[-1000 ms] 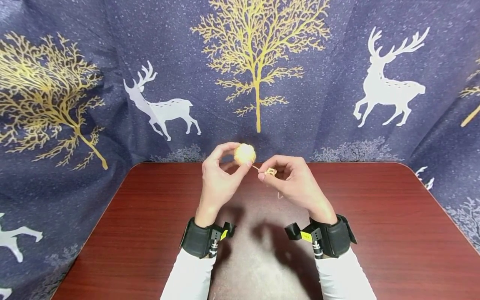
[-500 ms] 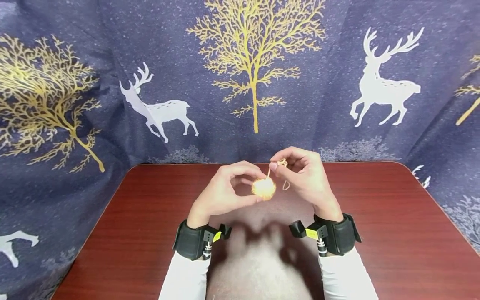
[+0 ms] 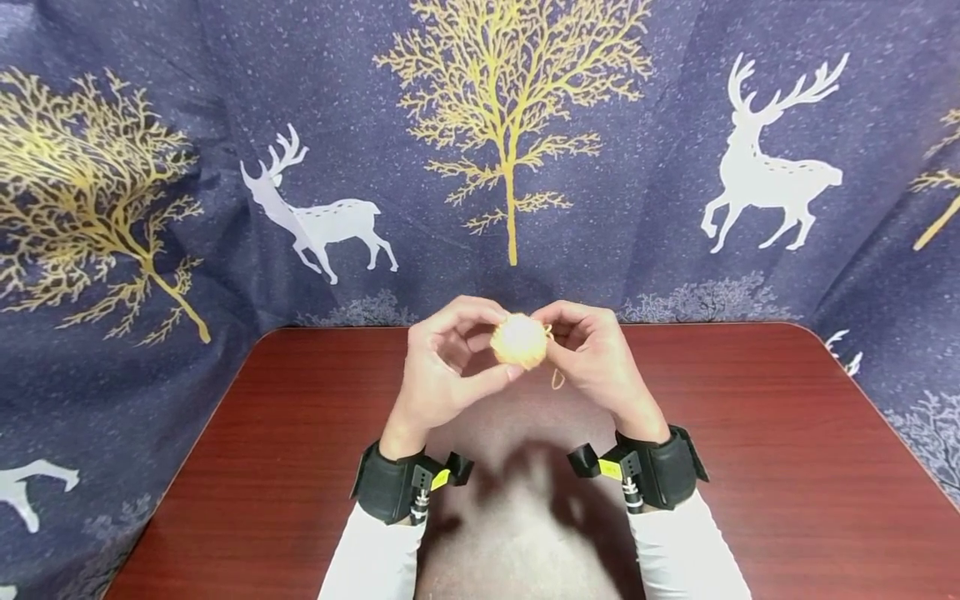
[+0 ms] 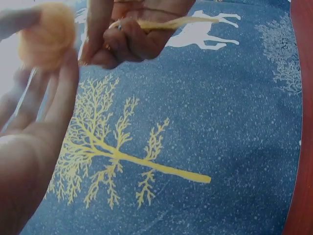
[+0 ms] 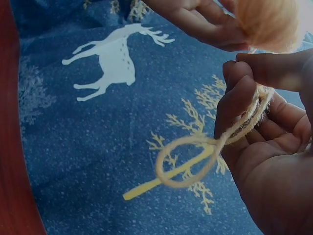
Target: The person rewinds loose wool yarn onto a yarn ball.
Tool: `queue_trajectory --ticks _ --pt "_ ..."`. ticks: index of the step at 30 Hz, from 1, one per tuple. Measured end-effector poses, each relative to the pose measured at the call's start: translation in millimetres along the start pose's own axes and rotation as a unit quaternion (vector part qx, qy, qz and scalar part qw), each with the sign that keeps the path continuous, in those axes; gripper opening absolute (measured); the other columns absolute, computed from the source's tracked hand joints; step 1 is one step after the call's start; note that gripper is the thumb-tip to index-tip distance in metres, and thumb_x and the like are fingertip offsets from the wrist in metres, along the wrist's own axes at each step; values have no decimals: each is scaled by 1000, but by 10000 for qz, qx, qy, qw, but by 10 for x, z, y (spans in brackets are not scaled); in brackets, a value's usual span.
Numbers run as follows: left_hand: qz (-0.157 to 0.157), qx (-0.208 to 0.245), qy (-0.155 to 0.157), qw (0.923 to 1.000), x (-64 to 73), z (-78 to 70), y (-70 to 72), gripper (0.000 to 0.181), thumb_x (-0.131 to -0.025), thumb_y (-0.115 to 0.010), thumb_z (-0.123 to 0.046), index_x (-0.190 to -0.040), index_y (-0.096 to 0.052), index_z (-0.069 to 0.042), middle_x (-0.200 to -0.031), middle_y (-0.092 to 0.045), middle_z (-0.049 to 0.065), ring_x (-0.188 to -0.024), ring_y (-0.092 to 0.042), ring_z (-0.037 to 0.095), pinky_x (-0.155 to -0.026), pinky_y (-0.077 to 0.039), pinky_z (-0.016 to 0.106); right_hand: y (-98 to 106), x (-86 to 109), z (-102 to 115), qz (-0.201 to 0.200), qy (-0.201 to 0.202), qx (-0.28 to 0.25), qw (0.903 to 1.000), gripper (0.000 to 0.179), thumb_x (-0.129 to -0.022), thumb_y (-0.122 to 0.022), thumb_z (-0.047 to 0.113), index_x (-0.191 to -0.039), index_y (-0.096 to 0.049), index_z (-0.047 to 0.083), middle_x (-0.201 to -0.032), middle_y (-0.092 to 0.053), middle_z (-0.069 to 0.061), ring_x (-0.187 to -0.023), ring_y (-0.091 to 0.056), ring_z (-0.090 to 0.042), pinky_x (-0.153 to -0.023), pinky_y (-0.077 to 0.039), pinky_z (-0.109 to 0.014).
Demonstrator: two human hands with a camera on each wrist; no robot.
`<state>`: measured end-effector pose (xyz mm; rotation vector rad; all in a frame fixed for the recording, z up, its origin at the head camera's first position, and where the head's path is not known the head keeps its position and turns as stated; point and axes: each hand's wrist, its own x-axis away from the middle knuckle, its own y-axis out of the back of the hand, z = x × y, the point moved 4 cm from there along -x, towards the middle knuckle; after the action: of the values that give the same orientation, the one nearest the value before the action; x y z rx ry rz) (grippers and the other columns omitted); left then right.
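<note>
A small pale-yellow ball of yarn (image 3: 519, 340) is held up over the far part of the table. My left hand (image 3: 442, 367) grips it between thumb and fingers, and its wound strands show in the left wrist view on the yarn ball (image 4: 49, 36). Close beside it on the right, my right hand (image 3: 592, 354) pinches the loose yarn between thumb and forefinger. Gathered strands lie across that hand's curled fingers, and a yarn loop (image 5: 188, 161) dangles below them in the right wrist view. In the head view the same loop (image 3: 557, 379) hangs under the right hand.
Beneath the hands lies a reddish-brown wooden table (image 3: 300, 433) with a greyish worn patch (image 3: 517, 533). Right behind its far edge hangs a dark blue cloth (image 3: 450, 125) printed with white deer and golden trees. Black camera straps (image 3: 390, 483) wrap both wrists.
The yarn ball dipped right and down, then came back up slightly left. The right hand rose away with the yarn, then moved left, close against the ball; the loop now hangs below it.
</note>
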<state>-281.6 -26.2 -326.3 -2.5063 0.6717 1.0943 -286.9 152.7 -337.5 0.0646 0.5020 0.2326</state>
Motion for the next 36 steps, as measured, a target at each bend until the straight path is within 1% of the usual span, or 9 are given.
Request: queue_trajectory --ticks 6,10,13,17,21,27,31,33,36 --pt "-1191 -193 -272 9923 5 10 88 40 -71 -80 14 -106 -63 7 -110 -62 9 -101 -65 20 -84 -61 31 -69 23 8 89 -173 426 9989 6 -89 -74 -1 -95 -71 1 -75 -65 -7 -53 -55 -13 -36 -44 -28" --pt "-1645 -1036 -228 9806 19 22 154 43 -68 -79 17 -106 -59 15 -109 -60 10 -97 -64 20 -78 -60 29 -87 40 39 176 -150 777 9967 6 -90 -76 5 -94 -74 8 -76 -64 -4 -52 -49 -13 -43 -42 -24" --pt "-1698 -1907 -71 9668 23 38 193 43 -70 -82 12 -108 -62 11 -109 -60 12 -96 -63 21 -76 -60 31 -89 46 76 237 -68 962 9951 5 -89 -76 6 -93 -74 10 -74 -63 -2 -55 -48 -14 -47 -40 -23" --pt "-1303 -2951 296 9461 31 95 229 41 -71 -85 3 -108 -68 0 -108 -62 9 -94 -62 20 -76 -61 34 -70 52 119 214 1 907 9956 5 -89 -76 4 -93 -74 7 -77 -67 -2 -56 -50 -14 -48 -41 -22" --pt "-571 -3323 691 9389 41 155 226 40 -69 -85 2 -105 -70 -5 -103 -64 4 -92 -62 17 -78 -61 32 -17 45 127 44 107 656 9978 7 -88 -75 -2 -94 -74 3 -82 -71 -6 -60 -56 -15 -49 -45 -22" --pt "690 -2829 1114 9501 69 197 170 40 -67 -83 6 -102 -70 -8 -100 -64 0 -89 -63 16 -78 -60 32 104 39 117 -460 297 534 9971 8 -87 -73 -6 -93 -73 0 -74 -68 -11 -59 -61 -20 -49 -48 -22" --pt "1435 -2219 1094 9582 84 186 114 39 -69 -83 6 -102 -69 -8 -102 -65 1 -90 -63 18 -79 -59 34 139 37 114 -656 336 476 9961 6 -88 -73 -6 -92 -73 -1 -70 -66 -11 -55 -59 -17 -47 -46 -21" --pt "1663 -1918 1032 9617 83 164 83 37 -70 -84 5 -102 -69 -7 -102 -64 3 -91 -63 19 -80 -59 36 143 36 112 -699 337 457 9959 6 -88 -73 -5 -93 -73 -2 -69 -65 -10 -54 -57 -15 -47 -45 -21" --pt "1771 -1451 892 9693 72 100 36 37 -72 -85 6 -103 -68 -5 -103 -64 7 -95 -62 23 -82 -60 39 155 27 94 -749 311 489 9955 6 -88 -73 -5 -93 -73 -2 -69 -66 -8 -54 -55 -14 -46 -43 -21"
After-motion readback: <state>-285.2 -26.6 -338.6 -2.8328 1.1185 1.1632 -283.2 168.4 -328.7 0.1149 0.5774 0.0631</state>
